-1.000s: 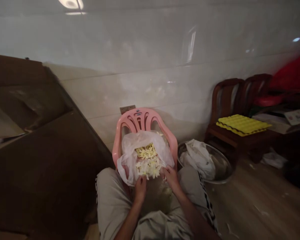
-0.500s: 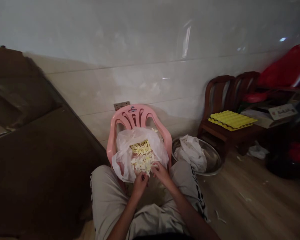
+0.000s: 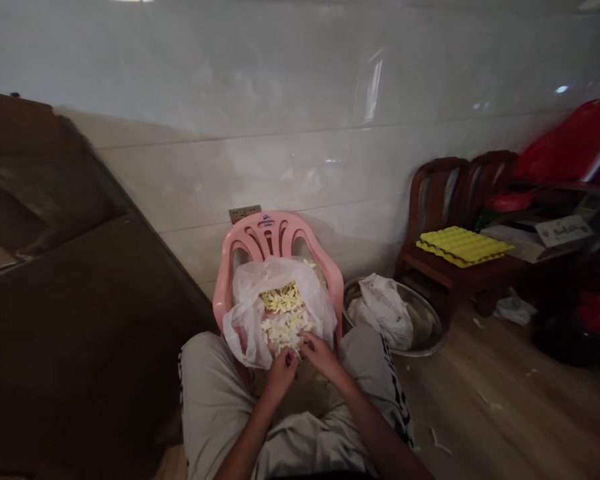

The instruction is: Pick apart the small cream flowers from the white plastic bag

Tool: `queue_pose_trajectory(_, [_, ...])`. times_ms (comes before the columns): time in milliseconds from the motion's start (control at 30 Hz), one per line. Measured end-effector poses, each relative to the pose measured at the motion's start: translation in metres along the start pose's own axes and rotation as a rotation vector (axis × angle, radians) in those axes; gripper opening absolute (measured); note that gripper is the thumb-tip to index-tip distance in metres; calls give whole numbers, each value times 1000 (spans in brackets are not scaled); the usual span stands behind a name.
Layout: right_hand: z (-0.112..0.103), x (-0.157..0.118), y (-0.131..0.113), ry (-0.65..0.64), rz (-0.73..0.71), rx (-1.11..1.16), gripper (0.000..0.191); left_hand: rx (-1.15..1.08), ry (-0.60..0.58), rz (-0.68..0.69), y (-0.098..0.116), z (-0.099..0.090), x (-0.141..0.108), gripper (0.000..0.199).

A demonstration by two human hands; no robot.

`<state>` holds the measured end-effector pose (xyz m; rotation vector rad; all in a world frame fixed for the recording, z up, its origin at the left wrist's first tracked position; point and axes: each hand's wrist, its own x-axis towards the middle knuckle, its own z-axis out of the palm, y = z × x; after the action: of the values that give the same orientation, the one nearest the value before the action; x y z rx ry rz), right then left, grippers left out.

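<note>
Head view: the left grip (image 3: 281, 375) is bunched narrow against the near edge of a heap of pale yellow strips (image 3: 283, 320). The right grip (image 3: 321, 355) is curled in just beside it, also at the heap's near edge. Whether either one pinches any strips is too small to tell. The heap lies directly ahead of both grips, inside a clear plastic bag (image 3: 245, 313) resting on a pink plastic chair (image 3: 267, 230), in front of the person's beige-trousered knees (image 3: 205, 393). Right of the chair, a steel basin (image 3: 427, 320) holds a crumpled white bag (image 3: 380, 313). Farther right, a yellow egg tray (image 3: 463, 245) sits on a dark wooden chair (image 3: 430, 200). Pale scraps (image 3: 487, 403) lie on the wood-look floor (image 3: 530, 413).
</note>
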<state>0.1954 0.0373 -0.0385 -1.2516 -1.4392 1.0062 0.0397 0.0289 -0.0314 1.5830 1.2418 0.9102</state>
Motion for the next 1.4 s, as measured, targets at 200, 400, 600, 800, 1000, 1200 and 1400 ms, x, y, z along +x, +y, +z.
queue_pose_trajectory(200, [0,3,5,32,-127,-138,24,56,-65,63,8,1,-6,17])
queue_pose_trajectory(400, [-1,1,3,-30,-155,-228,13,131,-119,95,8,1,-7,10])
queue_pose_trajectory(600, [0,-1,10,-42,-43,-343,13,169,-44,101,4,2,-5,8])
queue_pose_trajectory(800, [1,-2,9,-38,-53,-335,14,151,43,10,-2,-2,0,10])
queue_pose_trajectory(1000, [-2,2,5,9,-77,-271,12,94,78,-57,-7,-3,2,15])
queue_pose_trajectory(1200, [0,2,2,-56,-58,-213,13,42,80,-54,-5,-2,3,14])
queue_pose_trajectory(1400, [0,-2,-4,-162,-57,-162,14,44,87,2,2,-2,3,22])
